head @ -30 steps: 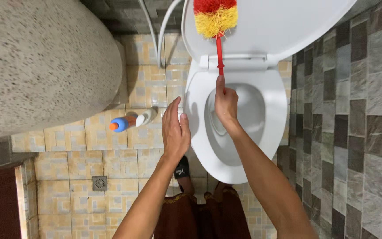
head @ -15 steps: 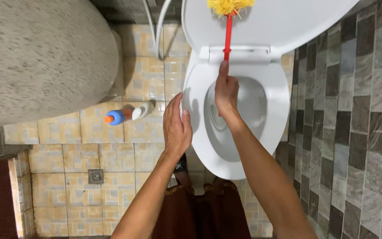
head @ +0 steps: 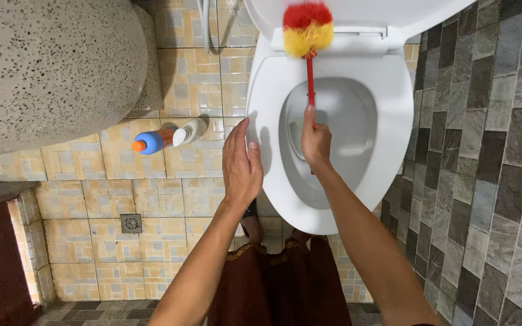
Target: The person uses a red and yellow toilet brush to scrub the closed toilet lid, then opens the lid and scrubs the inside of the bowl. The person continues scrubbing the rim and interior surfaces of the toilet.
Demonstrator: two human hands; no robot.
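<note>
Brush (head: 307, 27) first: its red and yellow bristle head lies at the back of the white toilet seat (head: 394, 121), by the hinge of the raised lid (head: 406, 12), and its thin red handle runs straight down from there over the bowl (head: 339, 127). The right hand (head: 315, 142) is closed round the lower end of that handle, index finger stretched up along it, and it hangs over the open bowl with the forearm coming in from the lower right.

The left hand (head: 241, 163) holds nothing. It is open and flat, fingers together and pointing up, just off the left rim of the seat (whether the fingertips touch the rim I cannot tell).

Left of that hand, on the beige patterned floor tiles (head: 152, 193), stand two bottles close together: a blue bottle (head: 149, 142) with an orange cap and a white bottle (head: 188, 131). A speckled stone basin (head: 49, 66) fills the upper left corner. A small square floor drain (head: 131, 223) sits lower down, well apart from the bottles. Grey and brown wall tiles (head: 490, 151) run down the right side. A dark red garment (head: 279, 284) shows at the bottom between the forearms.
</note>
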